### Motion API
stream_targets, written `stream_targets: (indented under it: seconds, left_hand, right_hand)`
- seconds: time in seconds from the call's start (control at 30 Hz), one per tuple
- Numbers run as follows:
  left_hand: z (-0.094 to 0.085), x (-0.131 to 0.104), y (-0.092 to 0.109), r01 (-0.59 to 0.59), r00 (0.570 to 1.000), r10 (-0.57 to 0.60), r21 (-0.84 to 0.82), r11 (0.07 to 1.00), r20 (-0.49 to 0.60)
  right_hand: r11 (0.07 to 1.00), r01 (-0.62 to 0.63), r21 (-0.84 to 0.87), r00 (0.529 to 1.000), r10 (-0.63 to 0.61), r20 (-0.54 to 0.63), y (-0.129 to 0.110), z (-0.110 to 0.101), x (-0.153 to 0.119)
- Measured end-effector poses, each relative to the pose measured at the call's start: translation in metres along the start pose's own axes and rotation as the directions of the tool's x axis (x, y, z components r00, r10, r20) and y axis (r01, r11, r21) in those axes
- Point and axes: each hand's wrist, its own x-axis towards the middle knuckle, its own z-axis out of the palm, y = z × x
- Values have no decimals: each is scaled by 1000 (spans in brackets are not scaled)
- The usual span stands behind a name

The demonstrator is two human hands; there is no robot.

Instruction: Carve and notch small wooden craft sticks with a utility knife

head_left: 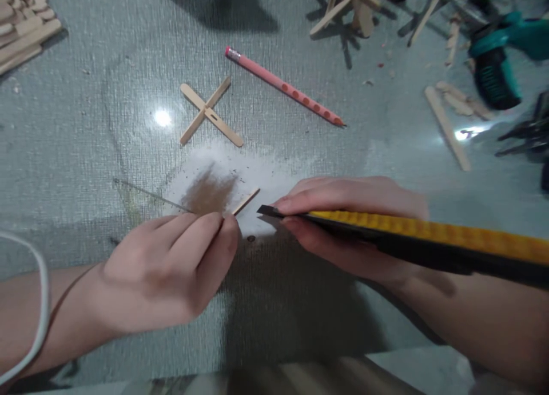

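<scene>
The thin wooden stick (247, 201) is in our left grip (171, 272), low over the counter (128, 58), with its free end poking out past the thumb and forefinger towards the upper right. We judge it to be very light and dry, stiff along its length but slender enough to snap if we bend it or lean on the tip. The wood should not be slippery, so a light pinch close to the end being worked seems the best place to take hold.

Our left grip is closed, finger and thumb pressed together around the stick; how much of it lies hidden inside the curled fingers we cannot fairly tell from above. Our right grip (354, 198) is clamped on the yellow-and-black knife (412, 226), with the fingers along its upper side and the thumb below, near the front. The knife looks rigid and clearly heavier than the stick, and is best held on its ridged body, clear of the edge. Its dark blade (267, 211) points left, just beside the stick's free end and apart from it.
</scene>
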Motion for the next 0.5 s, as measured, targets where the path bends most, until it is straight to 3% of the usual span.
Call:
stream_targets:
  seconds: [0.17,0.37,0.43,0.5]
  left_hand:
    - [5,-6,-3,151,986,-134,-179,972,103]
    - [1,3,-18,247,967,-237,-114,962,93]
    - [0,7,-28,228,972,-218,-123,966,87]
    - [1,10,-40,132,991,-132,-58,990,-2]
  right_hand:
    - [998,-16,-67,999,18,30,0,-2,1]
    - [996,-20,-85,1000,22,21,1,-3,0]
    - [997,-21,-68,999,23,27,1,-3,0]
    - [998,-28,-53,999,29,22,1,-4,0]
